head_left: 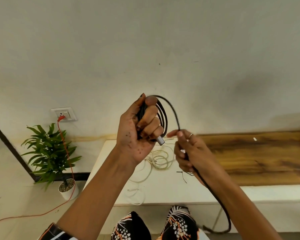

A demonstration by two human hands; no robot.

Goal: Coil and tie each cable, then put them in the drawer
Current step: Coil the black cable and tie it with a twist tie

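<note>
At frame centre, the left hand (pixel 139 134) clamps black cable (pixel 171 108) loops; the right hand (pixel 189 153) pinches its free length above white cables (pixel 161 158) on the bench (pixel 180 191).

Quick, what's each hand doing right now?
Left hand: closed around the coiled loops of the black cable.
Right hand: closed on the cable's loose run.

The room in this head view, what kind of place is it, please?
Probably a room in a home or a small office, though that is uncertain. A plain wall carries a wall socket with an orange cord plugged in, a potted plant stands on the floor, and a low white table holds loose white cables.
</note>
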